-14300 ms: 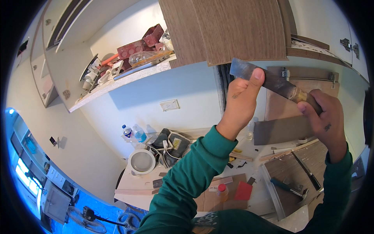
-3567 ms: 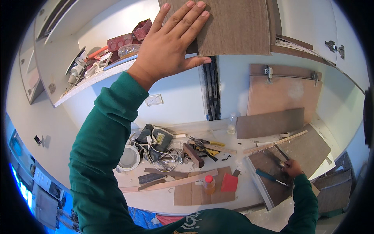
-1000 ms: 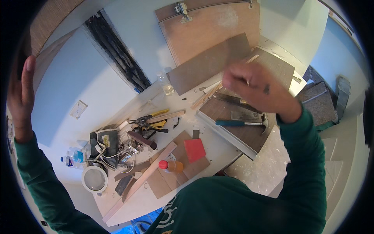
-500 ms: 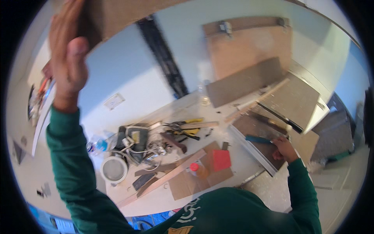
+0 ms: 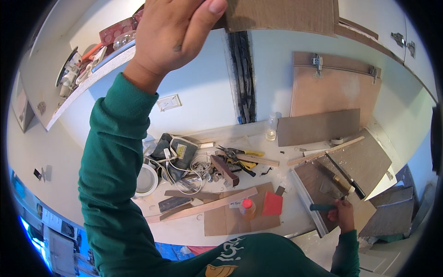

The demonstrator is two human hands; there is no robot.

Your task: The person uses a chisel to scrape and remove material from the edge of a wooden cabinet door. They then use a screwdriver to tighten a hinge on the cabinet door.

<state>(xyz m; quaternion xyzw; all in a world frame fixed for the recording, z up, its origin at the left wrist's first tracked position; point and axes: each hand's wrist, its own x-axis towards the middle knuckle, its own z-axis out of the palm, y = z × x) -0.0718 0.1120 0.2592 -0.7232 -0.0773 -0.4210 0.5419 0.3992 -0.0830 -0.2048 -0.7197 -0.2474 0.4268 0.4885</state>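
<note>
My left hand (image 5: 173,39) is raised at the top, its thumb at the left edge of a brown board (image 5: 281,16). The picture's upper edge cuts off its other fingers, so their grip on the board is hidden. Low on the right, my right hand (image 5: 342,214) is closed on a tool with a teal handle (image 5: 321,207), which points left over a brown panel with a white edge strip (image 5: 308,203); its working end is unclear. Just beyond that hand lie a wooden-handled tool (image 5: 340,181) and a long black bar-like tool (image 5: 345,175).
Pliers with yellow handles (image 5: 251,154), a grey bag (image 5: 180,152), white cable and wood strips (image 5: 226,201) crowd the bench. A red-capped bottle (image 5: 247,210) stands on cardboard (image 5: 219,221) beside a red piece (image 5: 272,203). A cabinet shelf (image 5: 92,76) juts out upper left; hinged panels (image 5: 337,92) lean on the wall.
The view has swung left, so the bench appears farther right and the shelf shows more. My left hand stays raised by the board. My right hand has drawn nearer with the teal-handled tool.
</note>
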